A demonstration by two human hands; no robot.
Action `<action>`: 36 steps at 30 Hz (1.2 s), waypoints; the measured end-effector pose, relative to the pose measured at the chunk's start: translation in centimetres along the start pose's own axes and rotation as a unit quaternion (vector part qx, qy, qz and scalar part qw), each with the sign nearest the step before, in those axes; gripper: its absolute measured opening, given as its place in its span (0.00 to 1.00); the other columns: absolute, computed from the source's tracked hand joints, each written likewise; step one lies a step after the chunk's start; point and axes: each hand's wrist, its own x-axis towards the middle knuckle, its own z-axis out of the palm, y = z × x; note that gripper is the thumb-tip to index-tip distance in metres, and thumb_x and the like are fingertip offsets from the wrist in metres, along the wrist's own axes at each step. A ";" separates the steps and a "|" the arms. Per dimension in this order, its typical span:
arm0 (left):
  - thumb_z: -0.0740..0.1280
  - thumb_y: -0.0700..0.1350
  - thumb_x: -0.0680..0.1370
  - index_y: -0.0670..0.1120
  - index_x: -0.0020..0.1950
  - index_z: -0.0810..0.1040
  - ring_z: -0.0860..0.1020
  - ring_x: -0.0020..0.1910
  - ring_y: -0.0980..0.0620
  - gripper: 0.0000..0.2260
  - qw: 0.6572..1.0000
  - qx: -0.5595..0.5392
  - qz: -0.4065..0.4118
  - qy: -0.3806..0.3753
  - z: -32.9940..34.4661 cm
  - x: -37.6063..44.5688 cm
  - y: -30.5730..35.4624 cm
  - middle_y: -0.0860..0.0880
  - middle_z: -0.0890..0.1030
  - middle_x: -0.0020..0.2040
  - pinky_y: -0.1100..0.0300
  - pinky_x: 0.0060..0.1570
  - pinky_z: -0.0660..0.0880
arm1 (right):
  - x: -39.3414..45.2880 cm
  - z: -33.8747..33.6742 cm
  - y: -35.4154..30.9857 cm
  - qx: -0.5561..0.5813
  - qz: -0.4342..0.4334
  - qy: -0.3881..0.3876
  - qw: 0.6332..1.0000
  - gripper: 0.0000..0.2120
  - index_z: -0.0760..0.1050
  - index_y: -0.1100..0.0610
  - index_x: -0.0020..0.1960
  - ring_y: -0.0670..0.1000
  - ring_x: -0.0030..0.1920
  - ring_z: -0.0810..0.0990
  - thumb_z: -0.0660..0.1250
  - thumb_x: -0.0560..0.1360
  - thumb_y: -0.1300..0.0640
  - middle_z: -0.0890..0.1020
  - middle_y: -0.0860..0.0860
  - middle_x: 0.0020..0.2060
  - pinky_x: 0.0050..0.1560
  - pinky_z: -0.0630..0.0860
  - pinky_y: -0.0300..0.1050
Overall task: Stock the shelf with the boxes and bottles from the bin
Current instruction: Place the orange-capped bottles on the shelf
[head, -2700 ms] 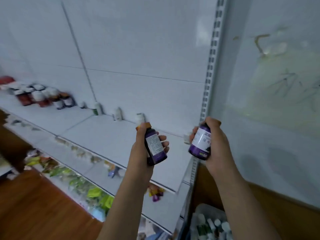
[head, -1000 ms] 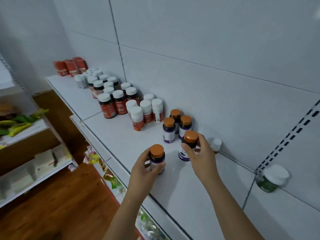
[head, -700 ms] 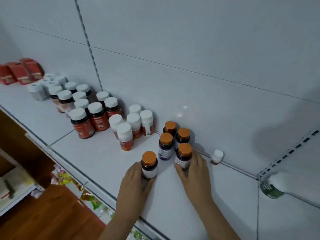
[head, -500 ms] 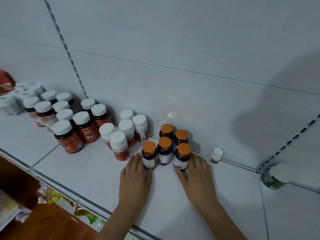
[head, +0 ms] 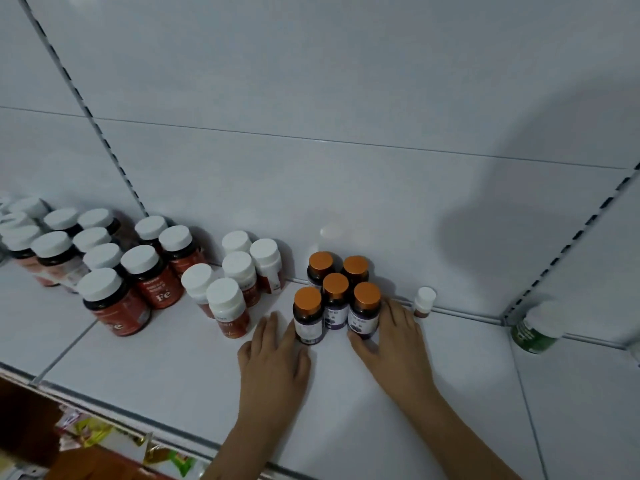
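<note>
On the white shelf (head: 173, 368) stand five dark purple bottles with orange caps, close together near the back wall (head: 311, 98). The left hand (head: 273, 358) lies flat on the shelf with its fingers straight; its grip is open and holds nothing, and the fingers touch the side of the front left bottle (head: 307, 315). The right hand (head: 398, 344) also lies with straight fingers, its grip open, and the fingers and thumb press against the front right bottle (head: 365, 310). Between these two stands a middle bottle (head: 335, 299), and behind it stand two more, the back left bottle (head: 320, 266) and the back right bottle (head: 355, 268), just beside the wall. All five stand upright.

To the left stand white-capped bottles (head: 227, 306) with red labels, and further left bigger red bottles (head: 114, 303) marked "Fe". Just beside the right hand stands a small white-capped vial (head: 424, 301). Far to the right a green bottle (head: 535, 332) leans on the next shelf panel.
</note>
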 end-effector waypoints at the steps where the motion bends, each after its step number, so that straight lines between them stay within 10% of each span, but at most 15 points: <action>1: 0.52 0.56 0.77 0.52 0.72 0.71 0.65 0.74 0.43 0.25 1.000 -0.004 0.006 -0.001 -0.1 -0.3 0.0 0.44 0.69 0.74 0.47 0.65 0.68 | 0.1 0.0 0.0 0.004 -0.001 -0.001 1.000 0.28 0.71 0.55 0.66 0.51 0.59 0.75 0.69 0.72 0.42 0.78 0.49 0.58 0.61 0.70 0.43; 10: 0.68 0.45 0.76 0.47 0.69 0.72 0.72 0.62 0.48 0.21 0.987 -0.149 -0.043 0.044 -1.7 -6.9 2.5 0.49 0.73 0.64 0.50 0.62 0.72 | -2.2 -3.5 0.9 0.141 0.059 -0.064 0.986 0.35 0.58 0.58 0.77 0.52 0.73 0.64 0.67 0.77 0.45 0.65 0.54 0.73 0.70 0.58 0.38; 19: 0.58 0.54 0.78 0.51 0.70 0.71 0.70 0.66 0.55 0.21 0.954 -0.228 0.189 -0.035 0.7 -15.5 21.6 0.55 0.72 0.66 0.56 0.65 0.70 | -15.5 -20.7 11.6 0.108 0.127 0.073 0.983 0.29 0.59 0.52 0.78 0.47 0.74 0.62 0.58 0.81 0.42 0.64 0.48 0.74 0.74 0.63 0.46; 36: 0.51 0.62 0.79 0.53 0.76 0.65 0.66 0.66 0.65 0.27 0.738 -0.247 0.565 -0.274 6.4 -37.5 55.7 0.59 0.68 0.69 0.77 0.63 0.59 | -51.0 -48.7 30.3 -0.034 0.430 0.290 0.854 0.29 0.61 0.54 0.77 0.47 0.72 0.64 0.56 0.81 0.41 0.69 0.50 0.72 0.70 0.58 0.38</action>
